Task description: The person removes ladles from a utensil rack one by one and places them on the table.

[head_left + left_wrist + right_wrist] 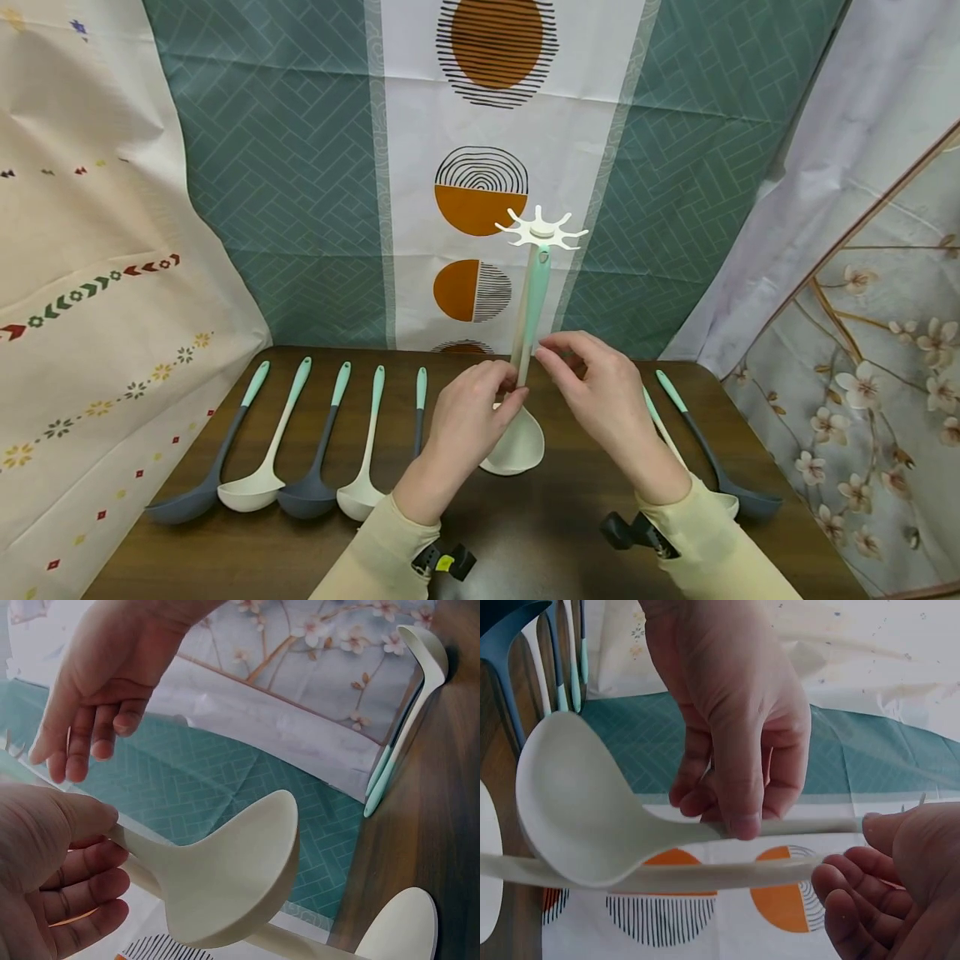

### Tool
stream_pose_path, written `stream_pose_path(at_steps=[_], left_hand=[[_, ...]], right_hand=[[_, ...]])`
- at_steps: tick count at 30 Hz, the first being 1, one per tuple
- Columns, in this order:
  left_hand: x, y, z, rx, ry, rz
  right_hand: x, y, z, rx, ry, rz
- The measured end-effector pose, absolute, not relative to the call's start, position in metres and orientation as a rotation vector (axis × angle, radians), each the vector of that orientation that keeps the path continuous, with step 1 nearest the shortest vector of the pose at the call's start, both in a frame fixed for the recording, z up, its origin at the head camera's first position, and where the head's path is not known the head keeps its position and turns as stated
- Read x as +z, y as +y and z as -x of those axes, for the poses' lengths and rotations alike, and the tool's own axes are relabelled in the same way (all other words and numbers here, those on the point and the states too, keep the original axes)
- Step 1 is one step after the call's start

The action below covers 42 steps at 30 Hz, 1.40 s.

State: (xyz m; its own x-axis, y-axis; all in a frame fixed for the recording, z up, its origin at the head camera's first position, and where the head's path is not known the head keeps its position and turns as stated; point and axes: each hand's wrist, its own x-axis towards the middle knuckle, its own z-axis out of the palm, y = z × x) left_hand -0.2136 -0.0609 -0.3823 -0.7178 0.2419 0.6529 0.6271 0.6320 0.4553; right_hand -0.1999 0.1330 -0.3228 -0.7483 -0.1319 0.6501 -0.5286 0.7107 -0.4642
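A cream ladle with a mint handle (537,292) stands upright along the pole of a cream rack (542,237) topped by a ring of hooks. The handle's holed end is just under the hooks; whether it hangs on one, I cannot tell. My left hand (474,408) pinches the ladle's shaft above the bowl (577,795), thumb on the near side. Close beside the handle, my right hand (600,387) has loosely bent fingers and holds nothing. In the left wrist view the rack's oval base (405,930) shows past the bowl.
On the left of the wooden table (555,533), several dark and cream ladles (262,483) lie in a row, handles pointing away. Two more, one cream and one dark (738,492), lie to the right. A patterned curtain (300,167) hangs behind.
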Motion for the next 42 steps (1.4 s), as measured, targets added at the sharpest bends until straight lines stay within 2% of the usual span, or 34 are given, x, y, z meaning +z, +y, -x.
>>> stream_pose_path(at_steps=[21,42], left_hand=[[-0.379,-0.074,0.217,-0.982,-2.392,0.695],[-0.378,-0.081,0.221,-0.965,-2.346,0.617]], right_hand=[[-0.327,0.114,0.214,0.882,-2.3,-0.474],[-0.327,0.13,0.208,0.806,-2.288,-0.466]])
